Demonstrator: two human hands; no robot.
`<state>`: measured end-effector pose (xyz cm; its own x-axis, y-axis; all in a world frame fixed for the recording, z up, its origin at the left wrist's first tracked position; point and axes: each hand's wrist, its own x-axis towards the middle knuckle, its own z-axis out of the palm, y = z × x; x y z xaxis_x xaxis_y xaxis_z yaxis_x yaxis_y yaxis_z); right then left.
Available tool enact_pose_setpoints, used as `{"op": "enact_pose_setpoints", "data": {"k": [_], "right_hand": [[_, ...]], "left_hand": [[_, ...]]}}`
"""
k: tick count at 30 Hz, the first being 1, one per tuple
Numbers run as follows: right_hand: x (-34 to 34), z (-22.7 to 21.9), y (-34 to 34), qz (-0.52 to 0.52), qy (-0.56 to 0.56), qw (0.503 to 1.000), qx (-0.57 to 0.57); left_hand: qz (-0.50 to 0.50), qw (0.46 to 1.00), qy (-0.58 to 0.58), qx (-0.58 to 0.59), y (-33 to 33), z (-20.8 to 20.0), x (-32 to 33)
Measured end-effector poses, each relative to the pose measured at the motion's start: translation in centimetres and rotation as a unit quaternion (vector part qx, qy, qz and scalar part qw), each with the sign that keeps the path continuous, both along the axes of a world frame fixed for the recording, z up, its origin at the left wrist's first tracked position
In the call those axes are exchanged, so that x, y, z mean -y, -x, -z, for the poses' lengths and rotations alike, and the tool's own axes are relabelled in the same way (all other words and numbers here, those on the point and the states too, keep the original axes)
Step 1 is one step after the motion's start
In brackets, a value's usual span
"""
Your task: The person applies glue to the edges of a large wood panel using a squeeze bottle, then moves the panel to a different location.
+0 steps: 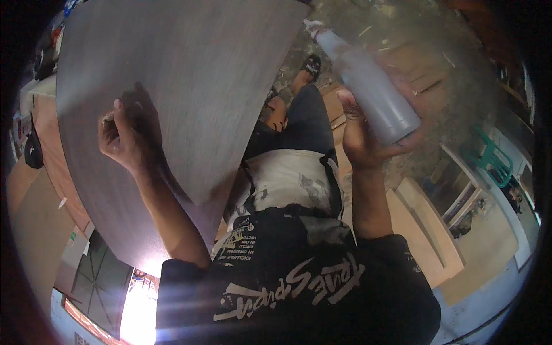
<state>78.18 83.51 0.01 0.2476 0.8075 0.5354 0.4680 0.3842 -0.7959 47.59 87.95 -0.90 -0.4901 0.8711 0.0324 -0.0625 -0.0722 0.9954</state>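
In my right hand (pixel 357 138) is a pale grey plastic squeeze bottle (pixel 376 95) with a narrow nozzle. It is tilted, its nozzle pointing up and left past the panel's far right corner and its base toward me. My thumb presses its near side; the other fingers are mostly hidden behind it. On my left, a large grey wood-grain panel (pixel 195 75) stretches away from me. Over its left part hovers my left hand (pixel 125 138), fingers curled in and thumb raised, casting a shadow on the surface. Whether something small is pinched there cannot be made out.
Pale boards (pixel 425 224) lie at the right, near a green plastic chair (pixel 494 158). Wood scraps are scattered on the floor (pixel 397 29) at the far right. A brown work surface (pixel 52 138) runs along the left. Bright light glares at lower left.
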Motion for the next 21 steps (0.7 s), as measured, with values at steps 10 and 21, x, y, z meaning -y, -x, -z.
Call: {"op": "enact_pose_setpoints", "data": {"k": [10,21], "right_hand": [[2.1,-0.4,1.4,-0.013,-0.013,0.998,0.062],[4.5,0.9,3.6,-0.03,-0.031,0.997,-0.066]], "left_hand": [[-0.019,0.999,-0.014,-0.026,0.6,-0.4,0.7],[-0.078,0.994,0.004,-0.071,1.2,-0.6,0.4]]}}
